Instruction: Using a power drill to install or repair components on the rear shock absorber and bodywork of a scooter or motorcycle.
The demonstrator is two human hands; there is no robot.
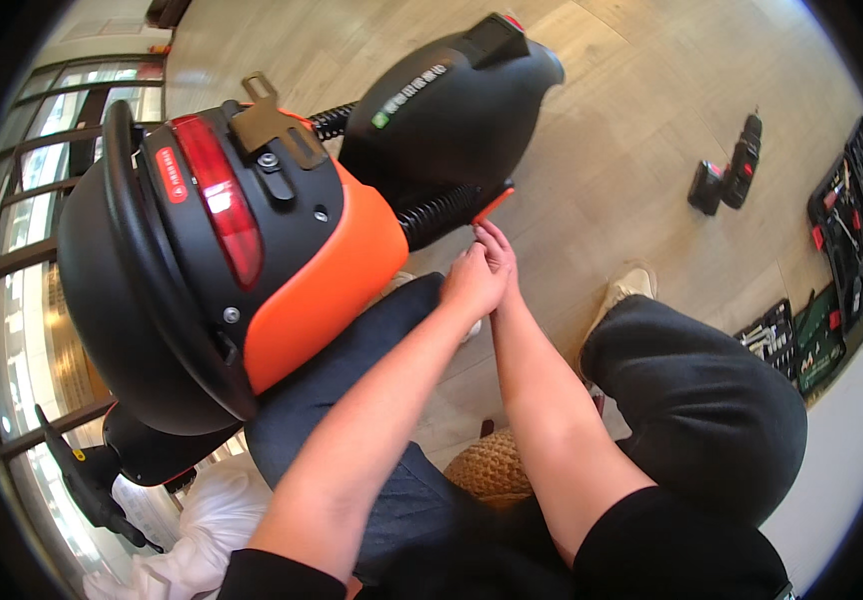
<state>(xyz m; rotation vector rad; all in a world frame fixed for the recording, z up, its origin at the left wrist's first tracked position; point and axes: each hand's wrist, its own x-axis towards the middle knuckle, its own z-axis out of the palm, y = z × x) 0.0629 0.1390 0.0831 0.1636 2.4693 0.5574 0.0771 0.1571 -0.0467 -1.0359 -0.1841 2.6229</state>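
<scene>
An orange and black electric scooter point(324, 290) lies tipped beside me, its rear end toward me. Its black rear fender point(447, 110) and a coil-spring shock absorber point(439, 217) point away. Both my hands meet close to the end of that spring, by an orange reflector point(495, 204). My left hand point(472, 282) is closed, its fingers pressed against the other hand. My right hand point(498, 252) has its fingers bent together near the reflector's lower end. Whatever the fingers grip is too small or hidden to make out.
A black cordless drill point(742, 165) lies on the wooden floor point(642, 100) at the right. Beyond it are an open tool case point(852, 215) and a socket set point(772, 338). A white plastic bag point(222, 520) sits at the lower left. My knees flank my arms.
</scene>
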